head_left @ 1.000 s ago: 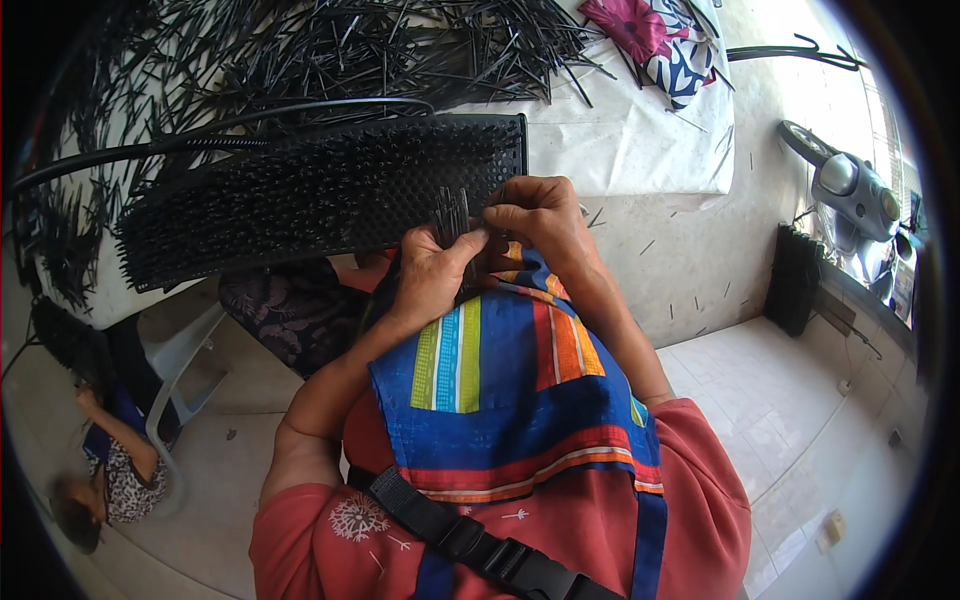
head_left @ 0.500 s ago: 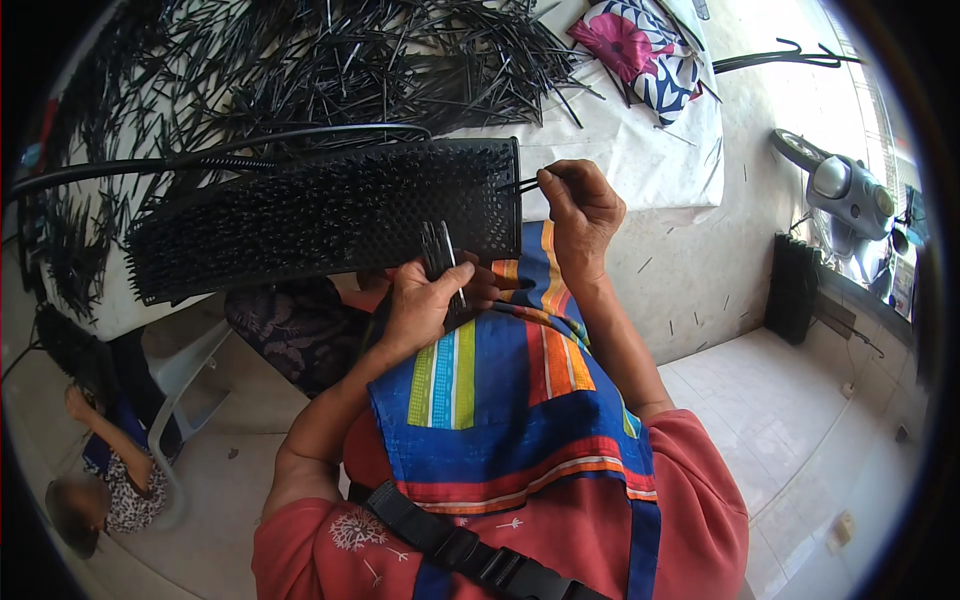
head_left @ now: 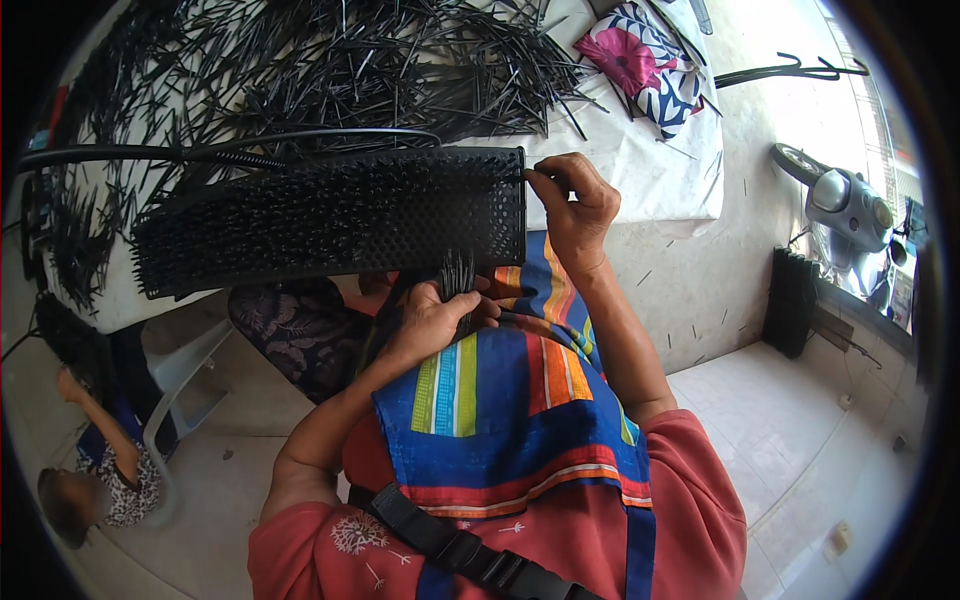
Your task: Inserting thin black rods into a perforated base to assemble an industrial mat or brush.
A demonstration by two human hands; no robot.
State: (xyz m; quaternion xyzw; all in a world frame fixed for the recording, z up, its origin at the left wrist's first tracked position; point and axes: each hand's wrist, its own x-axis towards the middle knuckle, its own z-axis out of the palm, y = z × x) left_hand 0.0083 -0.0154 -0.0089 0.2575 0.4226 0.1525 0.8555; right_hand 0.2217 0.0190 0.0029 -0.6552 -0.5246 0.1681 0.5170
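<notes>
A long black perforated panel [head_left: 400, 235] lies across in front of me at the table's near edge. Black strip ends stand densely out of its left and middle parts, while open holes show toward its right end. Below the panel's near edge my left hand [head_left: 437, 318] is closed around a bundle of thin black strips [head_left: 458, 272], their tips pointing away from me. At the panel's far right corner is my right hand [head_left: 580, 205], its thumb and index finger pinched together. Whatever lies between those fingertips is too small to make out.
Loose black strips [head_left: 400, 75] are heaped over the white-covered table [head_left: 660, 190]. A flowered cloth bundle [head_left: 645, 65] lies at the far right. Another person [head_left: 115, 470] sits at lower left by a grey chair [head_left: 185, 385]. A motorbike [head_left: 850, 205] stands beyond the opening.
My right hand has moved slightly left to the panel's edge, and the black strips seen at its fingertips no longer show. My left hand has shifted a little right with its bundle.
</notes>
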